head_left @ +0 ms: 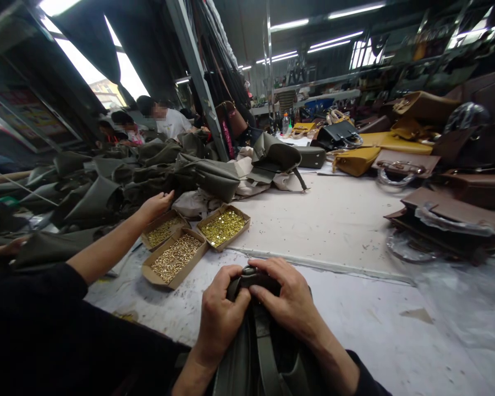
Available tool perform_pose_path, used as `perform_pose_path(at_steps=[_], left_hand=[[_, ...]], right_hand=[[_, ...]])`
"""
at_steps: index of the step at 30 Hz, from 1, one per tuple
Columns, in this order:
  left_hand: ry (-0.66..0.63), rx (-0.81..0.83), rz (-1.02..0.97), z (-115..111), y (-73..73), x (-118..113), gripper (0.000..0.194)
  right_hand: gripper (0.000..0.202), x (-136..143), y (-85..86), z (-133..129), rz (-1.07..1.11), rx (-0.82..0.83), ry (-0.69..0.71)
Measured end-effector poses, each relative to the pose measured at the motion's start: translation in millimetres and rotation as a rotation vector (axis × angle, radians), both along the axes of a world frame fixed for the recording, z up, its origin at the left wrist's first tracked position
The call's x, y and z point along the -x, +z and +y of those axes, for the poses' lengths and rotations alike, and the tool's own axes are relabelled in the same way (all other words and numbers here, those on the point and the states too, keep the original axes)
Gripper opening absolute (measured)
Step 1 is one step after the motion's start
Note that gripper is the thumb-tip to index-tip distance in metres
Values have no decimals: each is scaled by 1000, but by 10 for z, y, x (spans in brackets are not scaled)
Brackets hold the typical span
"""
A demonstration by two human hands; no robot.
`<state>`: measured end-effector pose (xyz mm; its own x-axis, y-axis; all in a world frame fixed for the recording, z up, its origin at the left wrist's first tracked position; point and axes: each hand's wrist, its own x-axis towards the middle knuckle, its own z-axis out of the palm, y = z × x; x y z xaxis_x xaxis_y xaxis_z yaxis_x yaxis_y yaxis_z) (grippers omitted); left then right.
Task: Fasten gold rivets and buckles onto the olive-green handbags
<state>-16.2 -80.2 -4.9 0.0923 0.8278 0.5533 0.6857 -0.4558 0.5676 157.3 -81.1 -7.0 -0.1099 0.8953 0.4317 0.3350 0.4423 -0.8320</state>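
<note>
A dark olive handbag (268,352) stands at the table's near edge, directly in front of me. My left hand (223,308) grips its upper edge from the left, thumb and fingers closed on the material. From the right, my right hand (286,297) pinches the same folded edge, its thumb close to my left thumb. A strap runs down the bag below my hands. Whatever small part may sit between the fingertips is hidden. Beyond my left hand are a cardboard box of small gold metal pieces (175,258) and a box of shiny gold-yellow pieces (224,226).
A co-worker's arm (119,236) reaches in from the left over a third box (161,230). Olive bags (206,176) pile up at the back left. Brown bags (449,220) and mustard bags (357,160) lie at right. A metal post (202,77) rises behind. Small bits dot the white table (313,220).
</note>
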Motion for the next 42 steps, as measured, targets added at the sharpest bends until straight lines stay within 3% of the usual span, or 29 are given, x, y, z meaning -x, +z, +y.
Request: perform_pose_path(at_steps=[5, 10, 15, 20, 27, 31, 35, 38, 42], left_hand=[[-67, -245, 125, -19, -66, 33, 20], [-187, -393, 176, -39, -220, 102, 26], [-314, -470, 130, -39, -328, 133, 26], [-353, -485, 70, -35, -374, 130, 29], [-316, -501, 46, -4, -384, 107, 26], [-267, -549, 42, -26, -364, 68, 22], [-151, -537, 17, 29, -429, 54, 24], [-75, -530, -4, 130, -449, 102, 28], [-118, -480, -82, 204, -421, 170, 27]], right_hand=[[32, -22, 21, -16, 162, -25, 69], [27, -43, -22, -77, 123, -122, 133], [24, -87, -69, -196, 38, -252, 103], [32, -93, -92, -222, 24, -320, 129], [30, -47, -111, -205, -62, -337, 61], [34, -66, -236, -159, -140, -408, 124], [32, -8, -431, 57, -159, -463, 70], [31, 104, -470, 239, -162, -491, 56], [31, 159, -444, 360, -188, -516, 83]])
